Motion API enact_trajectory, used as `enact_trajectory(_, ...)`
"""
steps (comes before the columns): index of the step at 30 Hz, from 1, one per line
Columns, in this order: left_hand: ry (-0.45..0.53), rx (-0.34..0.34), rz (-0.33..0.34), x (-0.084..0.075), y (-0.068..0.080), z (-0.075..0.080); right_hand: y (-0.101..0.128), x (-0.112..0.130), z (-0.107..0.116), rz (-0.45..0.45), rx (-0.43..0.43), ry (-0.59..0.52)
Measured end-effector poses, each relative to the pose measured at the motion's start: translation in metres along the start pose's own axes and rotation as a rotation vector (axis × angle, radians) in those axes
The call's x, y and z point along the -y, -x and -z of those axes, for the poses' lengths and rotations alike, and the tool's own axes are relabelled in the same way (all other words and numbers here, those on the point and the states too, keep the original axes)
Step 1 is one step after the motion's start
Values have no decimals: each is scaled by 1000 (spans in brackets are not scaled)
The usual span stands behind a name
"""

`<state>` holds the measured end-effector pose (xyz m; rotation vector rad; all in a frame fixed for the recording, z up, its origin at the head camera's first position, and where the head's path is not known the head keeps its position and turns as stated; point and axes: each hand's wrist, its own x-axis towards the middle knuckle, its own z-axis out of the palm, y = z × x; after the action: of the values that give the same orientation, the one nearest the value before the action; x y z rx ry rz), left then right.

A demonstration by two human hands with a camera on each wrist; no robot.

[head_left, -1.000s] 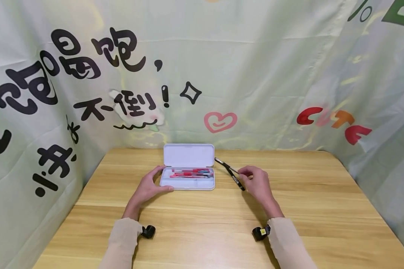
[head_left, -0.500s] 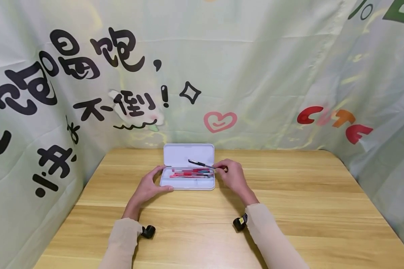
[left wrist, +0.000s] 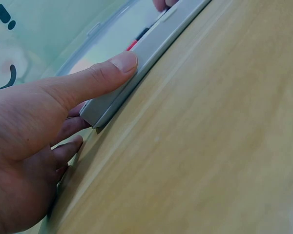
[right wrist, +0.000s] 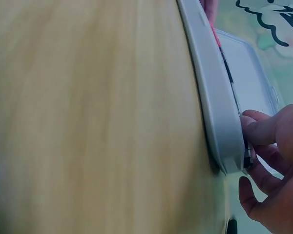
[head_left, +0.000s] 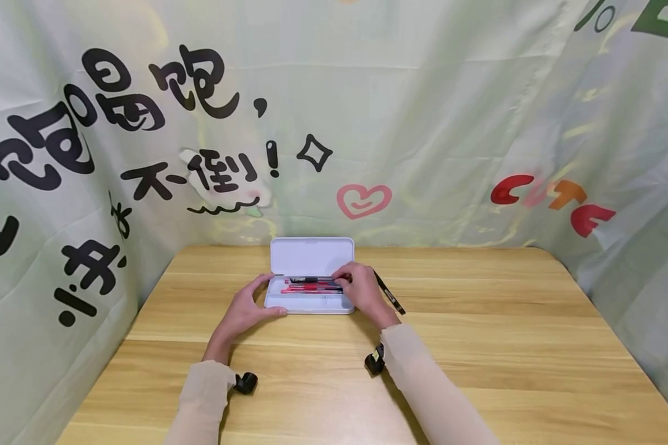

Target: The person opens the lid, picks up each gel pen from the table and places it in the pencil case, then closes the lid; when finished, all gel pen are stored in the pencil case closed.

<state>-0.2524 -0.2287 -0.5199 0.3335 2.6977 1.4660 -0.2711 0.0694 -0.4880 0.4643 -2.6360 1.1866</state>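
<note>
A pale green cloth backdrop [head_left: 423, 111] closes in the scene on three sides. It is printed with large black Chinese characters, among them 不倒 followed by an exclamation mark, a pink heart [head_left: 364, 201], and at the right the word "CUTE" in red and orange letters [head_left: 553, 206]. In front of it stands a light wooden tabletop [head_left: 506, 346], its grain running left to right.

Near the middle of the tabletop's far edge lies a white pencil case [head_left: 310, 304], its lid [head_left: 312, 256] swung open and leaning toward the backdrop. Red pens [head_left: 306, 287] lie lengthwise in its tray.

The left hand [head_left: 245, 307] grips the case's left end, thumb [left wrist: 118, 66] pressed along the front rim and the fingers round the end. The right hand [head_left: 362, 292] rests at the case's right end, fingers curled over a black pen [head_left: 314, 280] that lies on top of the red ones. A second black pen [head_left: 389, 293] lies on the tabletop just right of the case, beside that hand.
</note>
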Motion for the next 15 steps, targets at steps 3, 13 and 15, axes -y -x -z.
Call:
enact_trajectory(3,-11,-1,5,-1,0,0,-2,0,-4,3,5,30)
enact_trajectory(13,-6,0,19,-4,0,1,-2,3,-3,-5,10,41)
enact_trajectory(15,-12,-1,27,-4,1,1,-1,4,0,-14,8,32)
